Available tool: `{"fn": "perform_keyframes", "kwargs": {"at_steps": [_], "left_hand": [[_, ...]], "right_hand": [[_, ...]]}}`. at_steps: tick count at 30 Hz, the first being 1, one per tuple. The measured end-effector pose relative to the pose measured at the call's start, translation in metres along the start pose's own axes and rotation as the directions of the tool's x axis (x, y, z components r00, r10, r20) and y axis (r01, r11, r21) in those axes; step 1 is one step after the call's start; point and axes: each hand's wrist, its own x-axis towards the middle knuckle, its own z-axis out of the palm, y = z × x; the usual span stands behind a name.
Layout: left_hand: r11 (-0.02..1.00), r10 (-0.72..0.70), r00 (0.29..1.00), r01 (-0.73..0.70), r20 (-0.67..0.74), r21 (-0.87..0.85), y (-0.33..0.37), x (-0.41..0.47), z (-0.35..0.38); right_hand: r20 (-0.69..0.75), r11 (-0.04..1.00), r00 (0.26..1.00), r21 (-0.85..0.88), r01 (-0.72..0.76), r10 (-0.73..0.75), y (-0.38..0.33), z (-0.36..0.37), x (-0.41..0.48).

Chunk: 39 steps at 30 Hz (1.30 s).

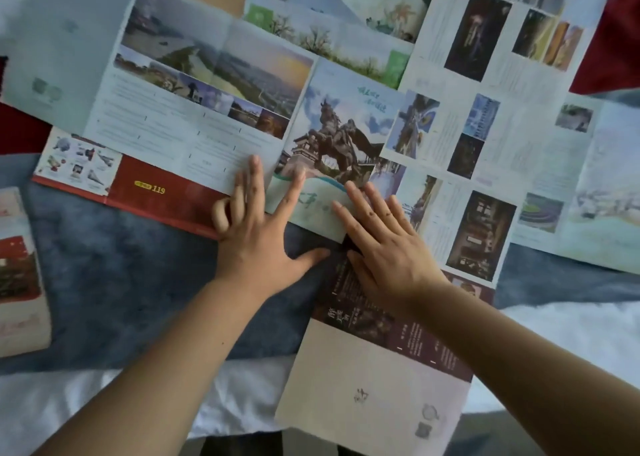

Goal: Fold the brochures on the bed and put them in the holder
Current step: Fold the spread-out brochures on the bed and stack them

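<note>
Several unfolded brochures lie overlapping across the bed. A wide pale brochure (180, 85) with landscape photos and a horse statue panel stretches from the left to the middle. My left hand (256, 234) lies flat, its fingers spread on that brochure's near edge. My right hand (384, 244) rests flat beside it, fingertips on the same near edge and palm over a dark maroon brochure (377, 362). A red brochure (156, 189) peeks out underneath on the left. No holder is in view.
More open brochures (485, 137) cover the right and far side. A folded stack (20, 275) sits at the left edge on the blue blanket (121, 275). White sheet (79, 410) shows near me. A red cloth (616, 47) lies far right.
</note>
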Motion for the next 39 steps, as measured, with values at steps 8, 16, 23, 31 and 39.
{"fn": "perform_keyframes", "kwargs": {"at_steps": [8, 16, 23, 31, 39], "left_hand": [[1.0, 0.013, 0.998, -0.012, -0.06, 0.015, 0.046, 0.006, -0.011], [0.966, 0.252, 0.967, -0.25, 0.025, -0.072, 0.107, 0.008, -0.005], [0.93, 0.359, 0.933, -0.356, 0.018, -0.093, 0.14, 0.007, 0.008], [0.96, 0.257, 0.962, -0.264, -0.088, -0.089, 0.069, 0.022, -0.011], [0.96, 0.263, 0.964, -0.266, -0.044, -0.086, 0.076, 0.028, -0.003]], "right_hand": [[-0.041, 0.995, 0.994, -0.007, -0.104, 0.103, 0.028, -0.009, -0.022], [-0.345, 0.982, 0.92, 0.095, -0.163, 0.186, 0.034, -0.021, -0.037], [-0.42, 0.972, 0.878, 0.054, -0.228, 0.229, 0.066, -0.039, -0.045], [-0.345, 0.922, 0.864, 0.009, -0.387, 0.366, 0.091, -0.049, -0.049], [-0.078, 0.9, 0.896, 0.036, -0.435, 0.437, 0.063, -0.044, -0.039]]}}
